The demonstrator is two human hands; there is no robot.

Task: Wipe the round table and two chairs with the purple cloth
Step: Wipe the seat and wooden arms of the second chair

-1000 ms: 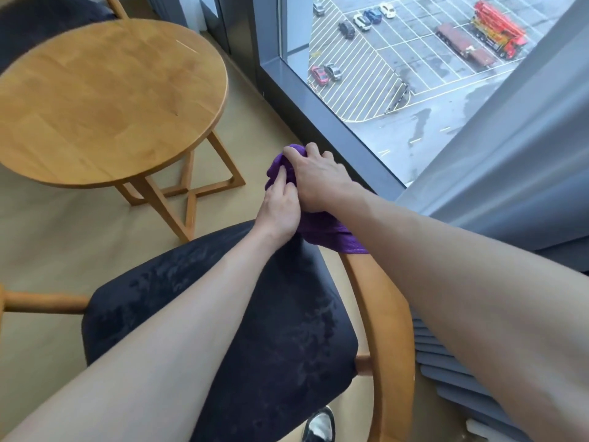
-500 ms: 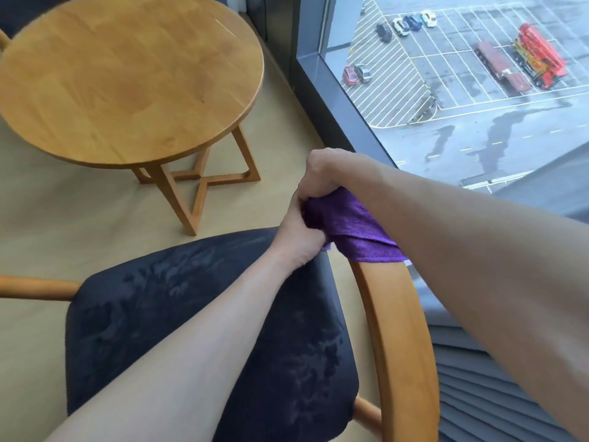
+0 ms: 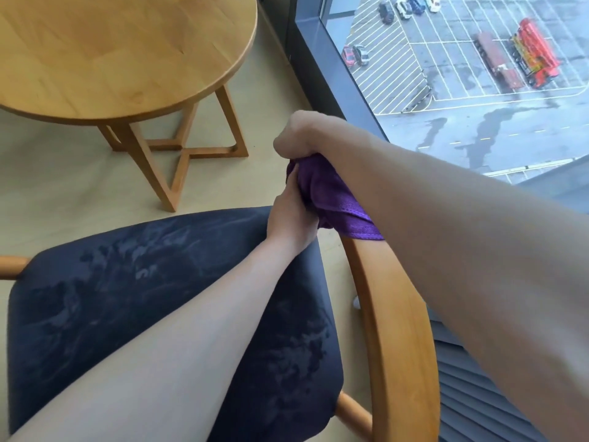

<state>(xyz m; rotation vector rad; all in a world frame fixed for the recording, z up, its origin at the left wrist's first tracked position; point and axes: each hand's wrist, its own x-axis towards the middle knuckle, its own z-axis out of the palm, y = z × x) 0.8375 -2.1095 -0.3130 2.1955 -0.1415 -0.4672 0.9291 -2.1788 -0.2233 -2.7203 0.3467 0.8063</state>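
Between both hands' grip [image 3: 294, 215] bunches the purple cloth [image 3: 331, 199].

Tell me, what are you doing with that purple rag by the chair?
A person is cleaning a chair. Both hands grip the purple cloth, bunched at the front end of the chair's curved wooden armrest: the right hand above, the left hand just below. The dark seat shows smeary marks. The round table stands beyond.

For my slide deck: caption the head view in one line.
Both hands, left hand and right hand, grip a purple cloth at the chair's wooden armrest.
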